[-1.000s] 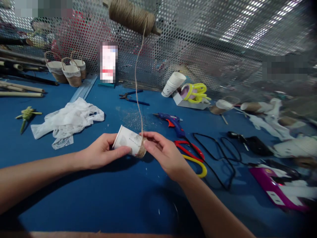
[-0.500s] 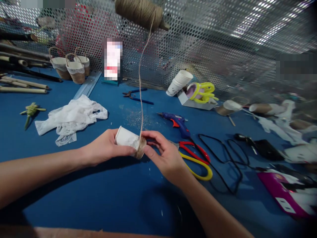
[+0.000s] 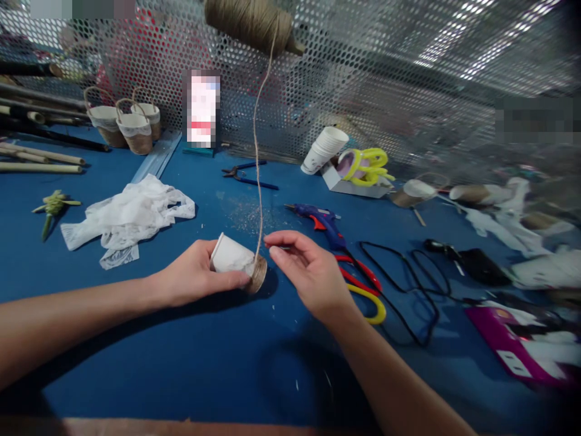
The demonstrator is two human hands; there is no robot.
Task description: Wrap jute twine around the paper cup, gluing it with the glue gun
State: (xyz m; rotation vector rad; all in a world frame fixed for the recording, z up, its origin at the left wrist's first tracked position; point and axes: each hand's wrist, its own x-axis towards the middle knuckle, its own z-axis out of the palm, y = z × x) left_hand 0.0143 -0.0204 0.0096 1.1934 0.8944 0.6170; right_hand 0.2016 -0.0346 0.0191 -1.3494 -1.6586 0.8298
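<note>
A white paper cup (image 3: pixel 233 254) lies tilted in my left hand (image 3: pixel 195 275), whose thumb and fingers grip it round the side. Brown twine (image 3: pixel 258 275) is wound in a band round the cup's base end, which points right. From that band a single strand (image 3: pixel 259 200) runs up to a large twine spool (image 3: pixel 249 25) at the top. My right hand (image 3: pixel 308 269) is just right of the strand and apart from the cup. Its fingers are loosely bent with thumb and forefinger a little apart, and I see nothing between them.
Beyond my right hand lie a blue glue gun (image 3: pixel 322 224) with a black cord and red-and-yellow-handled scissors (image 3: pixel 374 309). Pliers (image 3: pixel 249 175), white lace (image 3: pixel 136 212), finished little baskets (image 3: pixel 136 133) and stacked cups (image 3: pixel 324 150) stand farther back, before a perforated metal screen (image 3: pixel 385 79).
My right hand has let go of the twine-wrapped end and drawn slightly up and right. My left hand still holds the cup. The view has shifted slightly.
</note>
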